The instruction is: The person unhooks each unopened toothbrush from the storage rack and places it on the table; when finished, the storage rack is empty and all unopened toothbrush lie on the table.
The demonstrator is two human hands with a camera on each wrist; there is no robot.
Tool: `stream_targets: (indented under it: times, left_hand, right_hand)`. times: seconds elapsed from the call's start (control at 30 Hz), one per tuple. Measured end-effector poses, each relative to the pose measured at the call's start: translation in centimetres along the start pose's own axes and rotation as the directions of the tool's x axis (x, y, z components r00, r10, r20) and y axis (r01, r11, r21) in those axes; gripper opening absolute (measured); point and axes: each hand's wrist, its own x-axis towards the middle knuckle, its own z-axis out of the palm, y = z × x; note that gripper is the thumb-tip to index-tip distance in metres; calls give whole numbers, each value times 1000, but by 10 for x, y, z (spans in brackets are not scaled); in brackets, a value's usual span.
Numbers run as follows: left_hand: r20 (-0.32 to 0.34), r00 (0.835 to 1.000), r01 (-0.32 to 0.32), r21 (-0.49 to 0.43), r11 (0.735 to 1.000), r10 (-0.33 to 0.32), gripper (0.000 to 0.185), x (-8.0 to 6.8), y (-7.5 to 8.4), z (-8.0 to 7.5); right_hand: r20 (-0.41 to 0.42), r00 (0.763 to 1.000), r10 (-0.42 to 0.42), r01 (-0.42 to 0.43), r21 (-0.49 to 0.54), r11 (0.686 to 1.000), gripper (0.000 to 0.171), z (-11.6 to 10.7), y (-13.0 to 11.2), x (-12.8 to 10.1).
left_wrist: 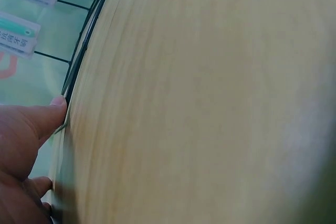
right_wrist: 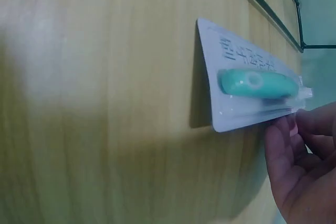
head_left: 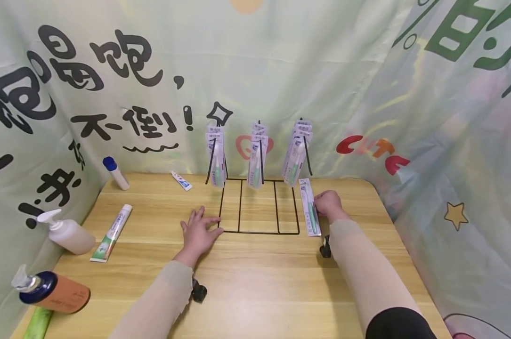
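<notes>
Right hand [head_left: 328, 203] pinches the toothbrush pack [head_left: 310, 207] at three o'clock — the pick-up step; left hand [head_left: 198, 232] (flat, fingers spread) steadies the wire rack [head_left: 259, 231]. Next: lift cleanly.

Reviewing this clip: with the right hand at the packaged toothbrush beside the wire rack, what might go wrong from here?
1. The toothbrush pack lies flat on the table; the right hand only touches its edge with its fingertips, so it may slide rather than lift.
2. The wire rack looks light; the left hand rests at only one base corner, so a bump could tip it and shake the hanging packs.
</notes>
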Motion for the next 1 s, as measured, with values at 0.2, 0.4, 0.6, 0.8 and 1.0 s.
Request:
stream_targets:
  times: [0.2, 0.4, 0.6, 0.8, 1.0]
  left_hand:
    - [-1, 1000, -1, -2, 1000, 1, 39, 0, 0, 1]
    - [-2, 1000, -4, -13, 1000, 4, 39, 1, 1, 2]
    - [-8, 1000, -12, -8, 1000, 12, 38, 0, 0, 3]
    - [-17, 1000, -19, -8, 1000, 18, 38, 0, 0, 5]
    - [-12, 1000, -15, 2, 1000, 15, 39, 2, 0, 3]
  right_hand:
    - [23, 1000, -2, 3, -16, 1000, 26, -1, 4, -4]
    - [45, 997, -60, 62, -39, 997, 30, -10, 4, -11]
    - [-47, 956, -291, 293, 58, 954, 30, -4, -19, -41]
    - [-29, 800, -599, 587, 240, 773, 19, 43, -59, -89]
    - [-92, 738, -669, 646, 383, 660, 19, 99, -112, -121]
